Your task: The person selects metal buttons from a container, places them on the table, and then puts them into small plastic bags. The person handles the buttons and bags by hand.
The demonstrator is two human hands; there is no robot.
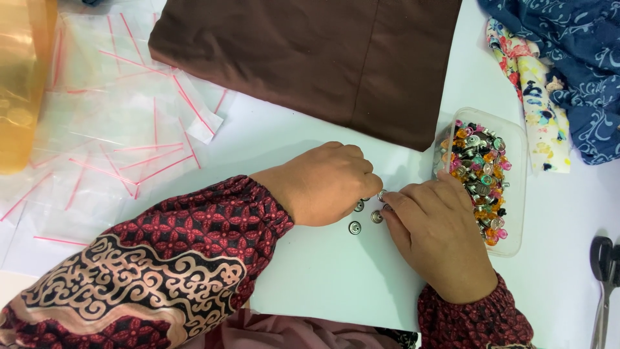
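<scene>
Working over a white table (310, 284), a person brings both hands together above a small cluster of round silver snap fasteners (363, 216). The left hand (323, 184), knuckles up and fingers curled under, rests just beside the fasteners, its fingertips touching or nearly touching the nearest ones; the grip is narrow, and whether it pinches a fastener cannot be told from above. The right hand (436, 239) lies palm down directly opposite, fingertips meeting those of the left, with one fastener (382, 194) at its index fingertip; its grip is likewise narrow, fingers close together, and what it holds, if anything, is hidden. Three more fasteners lie loose on the table between and just below the two grips.

Just beyond the right grip stands a clear plastic tray (516, 187) heaped with mixed fasteners in silver, orange, pink and black. Past both grips, on the far side of the table, lies a folded brown cloth (310, 58). Out beyond the left grip spreads a scatter of small clear zip bags (116, 129) with red seal strips, next to an amber translucent container (22, 77). Well past the tray sit a floral fabric roll (536, 97) and blue patterned cloth (568, 52). Scissors (606, 278) show at the table's edge, well apart from the right grip. Both sleeves are dark red with a patterned print.
</scene>
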